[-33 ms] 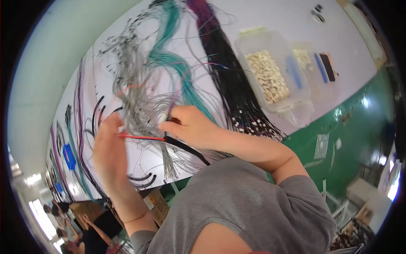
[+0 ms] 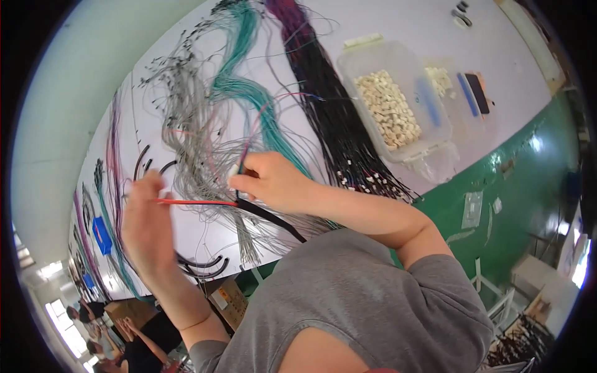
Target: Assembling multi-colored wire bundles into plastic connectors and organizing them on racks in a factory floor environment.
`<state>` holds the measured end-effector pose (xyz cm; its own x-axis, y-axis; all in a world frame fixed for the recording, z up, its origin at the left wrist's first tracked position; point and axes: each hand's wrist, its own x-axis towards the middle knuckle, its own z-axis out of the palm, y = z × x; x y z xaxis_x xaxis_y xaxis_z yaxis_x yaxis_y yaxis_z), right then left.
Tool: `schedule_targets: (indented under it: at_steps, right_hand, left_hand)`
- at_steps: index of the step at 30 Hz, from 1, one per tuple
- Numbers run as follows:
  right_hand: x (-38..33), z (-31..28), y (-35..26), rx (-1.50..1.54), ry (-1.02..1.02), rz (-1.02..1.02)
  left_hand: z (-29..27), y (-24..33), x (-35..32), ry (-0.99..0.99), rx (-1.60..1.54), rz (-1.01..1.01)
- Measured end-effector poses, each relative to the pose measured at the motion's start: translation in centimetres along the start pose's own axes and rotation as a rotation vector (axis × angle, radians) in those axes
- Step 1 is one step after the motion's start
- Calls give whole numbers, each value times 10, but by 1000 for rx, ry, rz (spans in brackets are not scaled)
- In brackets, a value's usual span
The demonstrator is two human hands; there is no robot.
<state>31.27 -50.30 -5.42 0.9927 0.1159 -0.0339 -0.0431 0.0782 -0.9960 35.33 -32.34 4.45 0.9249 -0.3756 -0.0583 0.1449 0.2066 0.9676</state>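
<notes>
My right hand (image 2: pixel 277 180) pinches a small white connector (image 2: pixel 234 170) with thin red, blue and dark wires. Just below its fingers, a black sheathed cable (image 2: pixel 267 214) runs down toward my shirt. From the cable's end a red wire (image 2: pixel 199 202) stretches straight left to my left hand (image 2: pixel 148 221), which is closed on the wire's far end. Motion blurs the left fingers, and the wire's tip is hidden. Behind both hands lies a tangled bundle of grey wires (image 2: pixel 193 118).
Teal wires (image 2: pixel 239 81) and black wires with white ends (image 2: pixel 329 105) lie on the white table. A clear bin (image 2: pixel 435 133) holds small white connectors (image 2: pixel 388 109). Farther left are a blue box (image 2: pixel 101 235) and short black tubes (image 2: pixel 208 267). Other people (image 2: pixel 134 342) are at lower left.
My left hand has moved left, away from my right hand, and more of the red wire shows between them. The right hand has shifted only slightly left.
</notes>
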Motion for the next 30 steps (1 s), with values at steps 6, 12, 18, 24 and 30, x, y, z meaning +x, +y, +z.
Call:
schedule_targets:
  at_steps: [6,12,18,24,30]
  right_hand:
    - [-2,-96,15,-7,90,-79]
    - [-10,-254,100,-1333,254,489]
    - [-20,-276,185,-1471,101,351]
    - [-18,-280,148,-1517,41,355]
    - [-27,-145,-6,-396,582,217]
  left_hand:
    - [-6,67,-5,-278,-353,393]
    - [35,-36,-20,-72,276,-257]
    - [53,-73,-28,-163,-101,-435]
    - [48,-69,-48,-104,-273,-470]
    - [52,-74,-56,-39,-117,-331]
